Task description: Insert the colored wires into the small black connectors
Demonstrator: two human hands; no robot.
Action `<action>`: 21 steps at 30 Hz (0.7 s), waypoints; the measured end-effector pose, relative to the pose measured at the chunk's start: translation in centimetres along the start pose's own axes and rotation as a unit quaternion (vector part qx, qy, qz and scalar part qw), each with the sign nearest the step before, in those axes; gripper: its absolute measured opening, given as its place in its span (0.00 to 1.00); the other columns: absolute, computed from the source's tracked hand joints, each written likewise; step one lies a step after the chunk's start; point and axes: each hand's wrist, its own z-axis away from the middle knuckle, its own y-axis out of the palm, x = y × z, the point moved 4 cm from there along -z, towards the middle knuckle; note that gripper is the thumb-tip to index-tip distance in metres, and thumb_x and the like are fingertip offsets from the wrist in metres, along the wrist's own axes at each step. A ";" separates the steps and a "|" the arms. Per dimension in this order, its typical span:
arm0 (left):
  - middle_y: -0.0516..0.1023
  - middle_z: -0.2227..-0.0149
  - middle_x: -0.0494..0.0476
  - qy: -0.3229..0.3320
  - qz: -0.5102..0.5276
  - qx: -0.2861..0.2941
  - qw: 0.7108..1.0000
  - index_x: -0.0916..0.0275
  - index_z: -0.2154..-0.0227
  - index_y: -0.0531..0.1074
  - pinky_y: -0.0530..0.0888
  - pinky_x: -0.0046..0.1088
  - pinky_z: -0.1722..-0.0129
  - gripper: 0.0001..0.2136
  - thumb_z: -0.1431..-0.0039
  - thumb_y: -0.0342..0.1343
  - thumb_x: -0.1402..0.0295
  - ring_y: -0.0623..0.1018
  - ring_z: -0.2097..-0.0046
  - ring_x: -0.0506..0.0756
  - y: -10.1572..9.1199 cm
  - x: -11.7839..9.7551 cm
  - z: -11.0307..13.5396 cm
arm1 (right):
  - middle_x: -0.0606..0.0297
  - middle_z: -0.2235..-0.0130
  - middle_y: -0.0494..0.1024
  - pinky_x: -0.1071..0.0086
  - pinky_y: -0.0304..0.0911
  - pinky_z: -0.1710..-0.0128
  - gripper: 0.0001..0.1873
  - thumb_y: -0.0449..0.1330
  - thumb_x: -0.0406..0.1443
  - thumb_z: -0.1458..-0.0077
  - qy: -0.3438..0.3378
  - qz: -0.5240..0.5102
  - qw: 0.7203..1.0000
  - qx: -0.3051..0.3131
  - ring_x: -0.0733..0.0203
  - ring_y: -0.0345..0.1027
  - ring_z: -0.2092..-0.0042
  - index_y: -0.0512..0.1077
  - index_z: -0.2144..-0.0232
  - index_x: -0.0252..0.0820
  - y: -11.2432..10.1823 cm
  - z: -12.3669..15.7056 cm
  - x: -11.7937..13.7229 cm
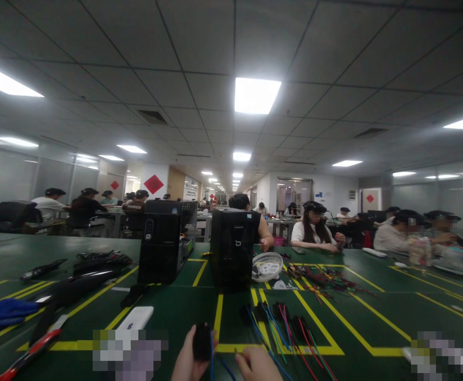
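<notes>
Black connector (202,342) upright in left hand (187,362); right hand (257,364) curled beside.

Green table (374,296), yellow lines; on it two black computer towers (163,241), white basket (268,265), loose coloured wires (287,325)

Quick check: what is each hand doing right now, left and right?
Left hand: closed around a small black part with a blue wire.
Right hand: curled; whether it holds anything cannot be told.
</notes>
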 end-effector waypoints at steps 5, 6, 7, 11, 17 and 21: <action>0.77 0.75 0.58 -0.003 0.002 0.018 1.000 0.66 0.59 0.64 0.70 0.28 0.72 0.15 0.48 0.47 0.64 0.76 0.74 0.53 0.5 0.3 0.5 | 0.61 0.73 0.75 0.74 0.51 0.74 0.16 0.43 0.36 0.45 -0.002 -0.023 1.000 -0.010 0.62 0.67 0.70 0.68 0.76 0.40 0.0 -0.2 0.3; 0.77 0.75 0.58 -0.007 0.000 0.025 1.000 0.66 0.60 0.65 0.70 0.28 0.72 0.15 0.48 0.48 0.63 0.76 0.74 0.53 0.7 0.6 0.7 | 0.62 0.73 0.74 0.75 0.51 0.74 0.16 0.43 0.36 0.45 -0.003 -0.029 0.999 -0.021 0.62 0.67 0.70 0.67 0.75 0.40 -0.2 -0.2 0.5; 0.77 0.75 0.58 -0.014 -0.003 0.033 0.999 0.66 0.61 0.66 0.70 0.28 0.73 0.15 0.49 0.49 0.62 0.76 0.75 0.53 1.1 0.9 0.9 | 0.62 0.73 0.74 0.75 0.51 0.74 0.16 0.42 0.36 0.44 -0.007 -0.040 0.999 -0.030 0.63 0.66 0.71 0.66 0.75 0.40 -0.4 -0.2 0.8; 0.76 0.77 0.55 -0.045 -0.010 0.067 0.997 0.63 0.66 0.67 0.68 0.27 0.76 0.12 0.51 0.51 0.61 0.75 0.75 0.53 2.5 2.4 1.6 | 0.66 0.77 0.71 0.76 0.49 0.77 0.13 0.44 0.38 0.46 -0.025 -0.104 0.993 -0.041 0.65 0.63 0.74 0.64 0.77 0.41 -1.0 0.1 2.3; 0.74 0.78 0.52 -0.074 -0.021 0.103 0.992 0.62 0.70 0.67 0.68 0.26 0.76 0.11 0.51 0.50 0.60 0.74 0.76 0.52 3.4 3.2 2.3 | 0.71 0.80 0.64 0.76 0.49 0.76 0.11 0.48 0.31 0.50 0.041 -0.189 0.981 -0.012 0.66 0.59 0.74 0.62 0.82 0.39 -0.9 -0.1 2.6; 0.75 0.77 0.52 -0.070 -0.032 0.122 0.990 0.62 0.70 0.67 0.66 0.25 0.77 0.11 0.51 0.50 0.59 0.73 0.78 0.51 3.5 3.2 2.5 | 0.73 0.83 0.59 0.78 0.50 0.78 0.15 0.46 0.30 0.49 0.065 -0.242 0.968 0.030 0.68 0.59 0.77 0.60 0.86 0.39 -0.3 -0.2 2.7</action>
